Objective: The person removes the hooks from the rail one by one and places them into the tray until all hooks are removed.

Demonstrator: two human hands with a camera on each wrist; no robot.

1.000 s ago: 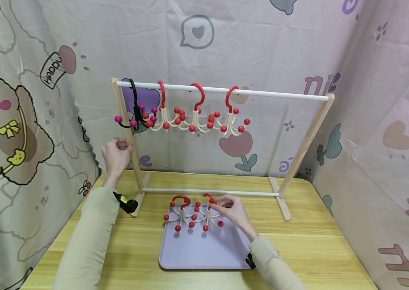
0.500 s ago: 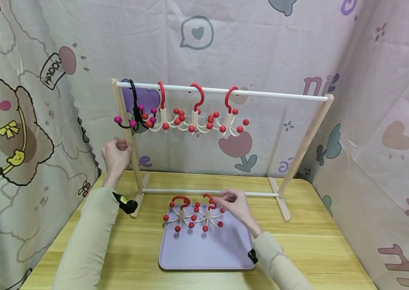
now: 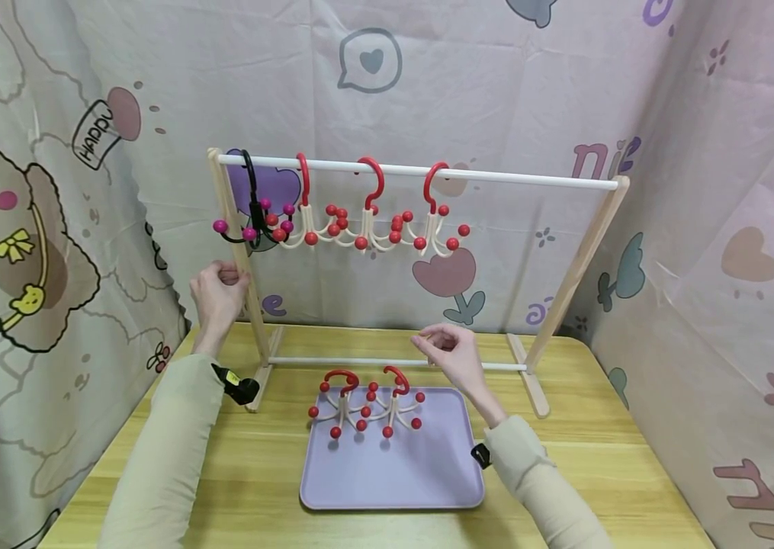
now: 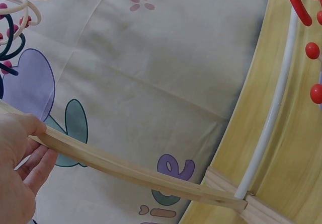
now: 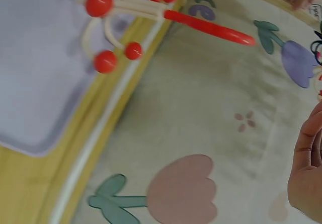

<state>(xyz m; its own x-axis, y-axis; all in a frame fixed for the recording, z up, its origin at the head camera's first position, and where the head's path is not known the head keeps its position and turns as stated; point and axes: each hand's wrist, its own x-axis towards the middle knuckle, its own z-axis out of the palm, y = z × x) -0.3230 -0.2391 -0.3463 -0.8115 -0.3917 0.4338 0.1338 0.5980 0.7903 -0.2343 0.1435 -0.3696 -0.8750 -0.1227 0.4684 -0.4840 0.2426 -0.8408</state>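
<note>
The left hand (image 3: 218, 297) pinched the rack (image 3: 403, 171), apparently steadying it; the right hand (image 3: 455, 354), relaxed and empty, seemingly needed a hanger (image 3: 394, 404) next.

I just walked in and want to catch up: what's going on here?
A person is working at a hanger rack. The left hand grips the rack's left wooden upright, while the right hand is raised, holding nothing. Two red-hooked hangers with red ball tips are on the lavender tray, touched by neither hand. Three similar red-hooked hangers hang from the white top bar, with a black hanger with pink ball tips at its left end.
</note>
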